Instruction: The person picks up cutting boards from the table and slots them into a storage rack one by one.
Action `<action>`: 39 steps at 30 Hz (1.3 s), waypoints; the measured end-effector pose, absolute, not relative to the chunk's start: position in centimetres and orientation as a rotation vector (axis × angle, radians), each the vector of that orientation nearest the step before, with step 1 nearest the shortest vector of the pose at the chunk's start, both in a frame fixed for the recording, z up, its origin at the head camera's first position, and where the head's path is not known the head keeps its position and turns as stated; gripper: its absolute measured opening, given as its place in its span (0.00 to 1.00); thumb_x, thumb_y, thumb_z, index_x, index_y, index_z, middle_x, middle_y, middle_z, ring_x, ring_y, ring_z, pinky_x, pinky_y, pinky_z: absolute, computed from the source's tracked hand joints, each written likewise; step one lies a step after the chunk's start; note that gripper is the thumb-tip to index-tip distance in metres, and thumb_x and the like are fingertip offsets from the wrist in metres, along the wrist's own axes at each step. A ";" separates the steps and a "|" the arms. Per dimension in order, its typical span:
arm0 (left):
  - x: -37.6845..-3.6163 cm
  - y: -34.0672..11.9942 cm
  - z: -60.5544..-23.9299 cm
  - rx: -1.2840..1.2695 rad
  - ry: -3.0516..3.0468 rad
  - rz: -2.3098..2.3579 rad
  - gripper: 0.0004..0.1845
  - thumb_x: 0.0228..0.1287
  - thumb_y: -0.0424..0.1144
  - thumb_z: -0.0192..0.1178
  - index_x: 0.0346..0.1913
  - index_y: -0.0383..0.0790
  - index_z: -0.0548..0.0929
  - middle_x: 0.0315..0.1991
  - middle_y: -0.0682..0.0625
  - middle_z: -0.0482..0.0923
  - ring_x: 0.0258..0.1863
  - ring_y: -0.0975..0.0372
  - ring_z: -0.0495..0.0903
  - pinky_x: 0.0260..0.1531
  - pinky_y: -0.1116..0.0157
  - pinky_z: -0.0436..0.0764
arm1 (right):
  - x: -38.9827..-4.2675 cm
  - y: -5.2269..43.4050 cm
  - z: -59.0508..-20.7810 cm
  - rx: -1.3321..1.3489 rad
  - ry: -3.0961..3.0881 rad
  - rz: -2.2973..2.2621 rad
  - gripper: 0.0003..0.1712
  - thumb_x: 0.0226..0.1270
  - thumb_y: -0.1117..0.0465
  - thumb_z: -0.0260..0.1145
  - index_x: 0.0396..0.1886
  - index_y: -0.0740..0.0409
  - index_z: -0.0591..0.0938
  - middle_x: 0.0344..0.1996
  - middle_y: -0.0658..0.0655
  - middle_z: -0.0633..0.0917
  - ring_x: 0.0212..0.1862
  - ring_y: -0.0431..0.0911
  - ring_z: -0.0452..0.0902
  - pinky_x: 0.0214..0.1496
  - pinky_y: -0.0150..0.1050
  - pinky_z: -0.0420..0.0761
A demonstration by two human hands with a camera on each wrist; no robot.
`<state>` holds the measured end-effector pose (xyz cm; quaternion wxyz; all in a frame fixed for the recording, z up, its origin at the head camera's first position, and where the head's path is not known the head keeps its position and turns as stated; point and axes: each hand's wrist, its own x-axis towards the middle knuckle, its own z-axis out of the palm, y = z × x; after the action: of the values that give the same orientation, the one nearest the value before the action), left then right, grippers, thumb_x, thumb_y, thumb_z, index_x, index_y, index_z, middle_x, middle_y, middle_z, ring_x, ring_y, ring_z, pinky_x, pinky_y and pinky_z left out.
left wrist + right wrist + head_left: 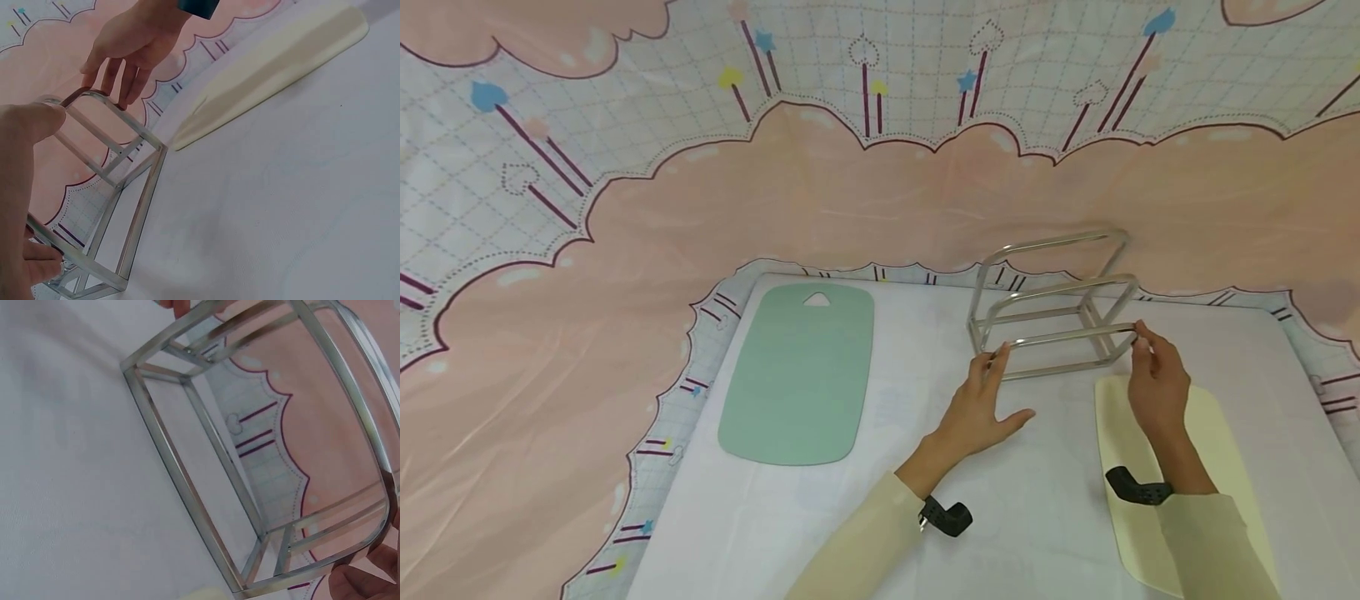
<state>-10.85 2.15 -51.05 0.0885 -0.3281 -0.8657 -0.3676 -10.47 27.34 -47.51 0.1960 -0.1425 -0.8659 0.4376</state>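
Note:
A silver metal rack (1045, 339) with upright loops stands at the back of the white table (895, 517). My left hand (966, 412) touches the rack's front left corner with its fingertips, and its thumb sticks out away from the bar. At the front right corner, my right hand (1159, 392) pinches the top bar between thumb and fingers. Both hands also show around the rack (140, 219) in the left wrist view. Under the right forearm lies a pale yellow cutting board (1213, 450), partly hidden by the arm.
On the table's left side a green cutting board (801, 375) lies flat, its handle hole toward the back. A pink and white patterned cloth (850, 196) hangs behind the table and shows along its sides.

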 end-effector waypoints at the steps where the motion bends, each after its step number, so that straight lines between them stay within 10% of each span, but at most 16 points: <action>1: -10.8 2.1 -51.0 -0.972 -2.579 -1.094 0.54 0.57 0.50 0.68 0.75 0.38 0.42 0.60 0.36 0.58 0.44 0.54 0.77 0.37 0.68 0.80 | -10.5 27.3 -47.6 -0.397 -2.422 1.232 0.24 0.77 0.52 0.48 0.66 0.55 0.72 0.63 0.54 0.73 0.51 0.25 0.68 0.49 0.21 0.67; 39: -8.6 -2.0 -51.1 -0.784 -2.590 -1.162 0.52 0.59 0.46 0.68 0.75 0.36 0.44 0.64 0.37 0.55 0.60 0.48 0.69 0.46 0.57 0.80 | -10.4 23.6 -48.2 -0.208 -2.439 1.340 0.22 0.76 0.58 0.52 0.67 0.52 0.72 0.58 0.56 0.74 0.51 0.26 0.70 0.50 0.21 0.69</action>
<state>-8.62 -1.99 -51.09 0.0981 -0.2648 -0.8752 -0.3927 -10.36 23.58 -48.20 0.1748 -0.0733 -0.8605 0.4728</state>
